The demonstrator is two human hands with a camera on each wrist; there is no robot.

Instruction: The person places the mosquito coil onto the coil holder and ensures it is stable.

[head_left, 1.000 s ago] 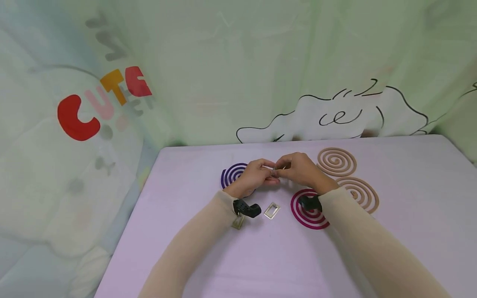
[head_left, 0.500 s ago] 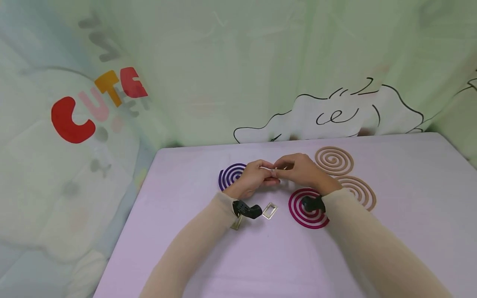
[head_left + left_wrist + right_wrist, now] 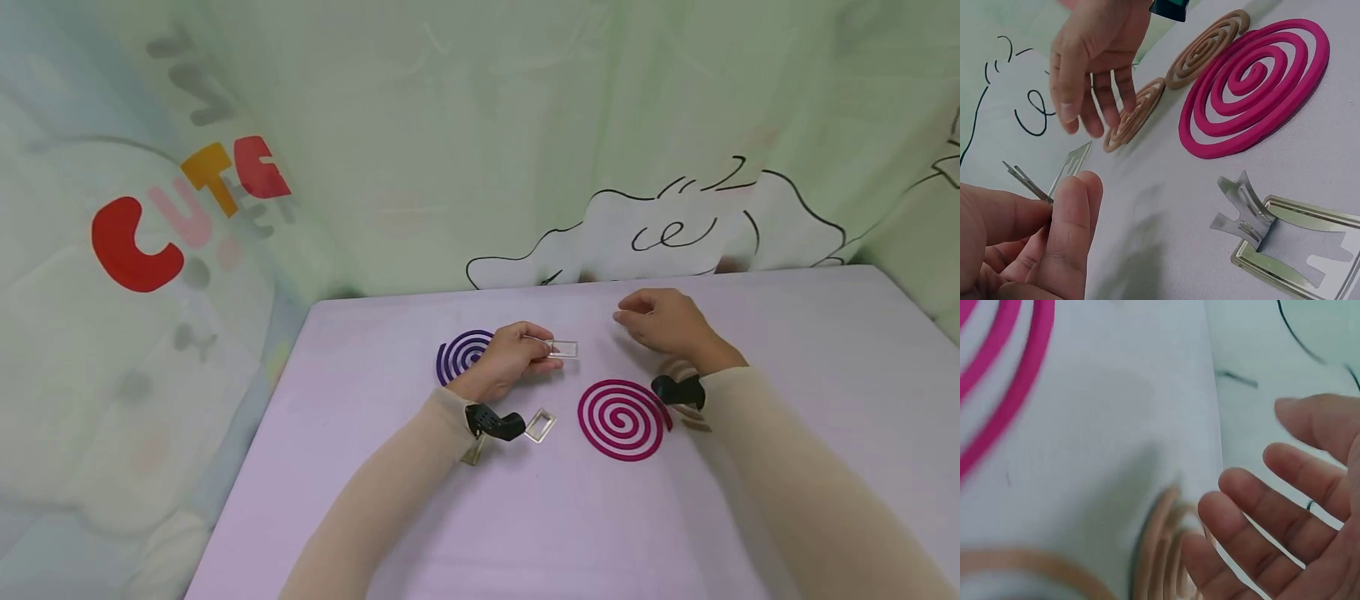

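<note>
My left hand pinches a thin metal mosquito coil stand between thumb and fingers. In the left wrist view its raised tabs stick up beyond the fingertips. My right hand is raised to the right, apart from the stand, its fingers loosely spread and holding nothing. Beneath it lie two tan mosquito coils, mostly hidden by the right arm in the head view. A pink coil lies flat between the arms. A purple coil is partly covered by my left hand.
Another metal stand, with its tabs bent up, lies on the table near my left wrist. One more stand is partly hidden under that wrist. A printed curtain hangs behind the table's back edge.
My right hand has let go of the stand and moved right, over the tan coils. My left hand keeps hold of the stand, which now shows more fully. The head view has shifted slightly.
</note>
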